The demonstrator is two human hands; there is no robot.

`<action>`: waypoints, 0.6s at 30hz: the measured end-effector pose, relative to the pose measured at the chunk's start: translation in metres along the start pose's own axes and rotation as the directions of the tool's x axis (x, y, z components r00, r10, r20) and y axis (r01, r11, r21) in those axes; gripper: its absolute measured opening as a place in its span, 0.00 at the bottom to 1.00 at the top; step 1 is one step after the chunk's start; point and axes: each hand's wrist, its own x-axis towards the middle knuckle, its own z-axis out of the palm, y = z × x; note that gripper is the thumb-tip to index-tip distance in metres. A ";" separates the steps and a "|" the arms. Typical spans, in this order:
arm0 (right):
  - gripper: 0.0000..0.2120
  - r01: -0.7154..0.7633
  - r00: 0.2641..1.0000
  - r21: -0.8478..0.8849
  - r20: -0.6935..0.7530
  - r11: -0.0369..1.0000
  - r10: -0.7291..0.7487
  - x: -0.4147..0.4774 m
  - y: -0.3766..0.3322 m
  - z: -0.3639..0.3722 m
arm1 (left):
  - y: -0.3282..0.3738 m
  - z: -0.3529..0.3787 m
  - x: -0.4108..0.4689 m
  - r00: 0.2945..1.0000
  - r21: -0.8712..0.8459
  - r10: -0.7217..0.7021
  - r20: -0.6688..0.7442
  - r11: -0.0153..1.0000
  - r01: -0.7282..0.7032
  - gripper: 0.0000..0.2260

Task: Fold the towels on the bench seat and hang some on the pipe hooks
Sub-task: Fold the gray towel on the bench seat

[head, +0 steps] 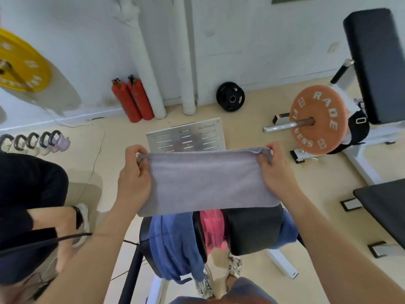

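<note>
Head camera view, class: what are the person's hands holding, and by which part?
Both hands hold one grey towel stretched between them: left hand pinches its top left corner, right hand its top right corner.

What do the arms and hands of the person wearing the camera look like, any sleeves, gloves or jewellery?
Both forearms are bare up to the frame edge: no sleeves show. The left hand and the right hand have no gloves, and no rings, watch or bracelet can be seen on the fingers or wrists. The black wristband low on the left of the picture belongs to another person, not the wearer.
</note>
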 end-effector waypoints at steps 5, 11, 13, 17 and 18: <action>0.13 -0.257 0.966 0.281 0.045 0.925 0.255 -0.004 -0.011 -0.022 | 0.027 0.004 -0.003 0.997 -0.271 -0.071 -0.033 0.961 0.059 0.17; 0.14 -0.281 0.959 0.392 0.072 0.876 0.275 0.013 -0.036 -0.059 | 0.080 -0.007 0.002 0.993 -0.408 -0.084 0.085 0.906 0.111 0.20; 0.11 -0.149 0.979 0.270 -0.093 0.951 0.180 0.015 -0.046 -0.067 | 0.090 -0.012 -0.001 0.992 -0.378 -0.003 0.128 0.924 0.052 0.22; 0.08 0.041 0.972 0.066 -0.236 0.997 -0.025 0.006 -0.067 -0.080 | 0.102 -0.030 -0.009 0.981 -0.241 0.087 0.171 0.969 -0.044 0.27; 0.09 0.063 0.973 0.031 -0.224 0.998 -0.055 0.004 -0.071 -0.083 | 0.103 -0.039 -0.011 0.980 -0.197 0.094 0.177 0.979 -0.058 0.28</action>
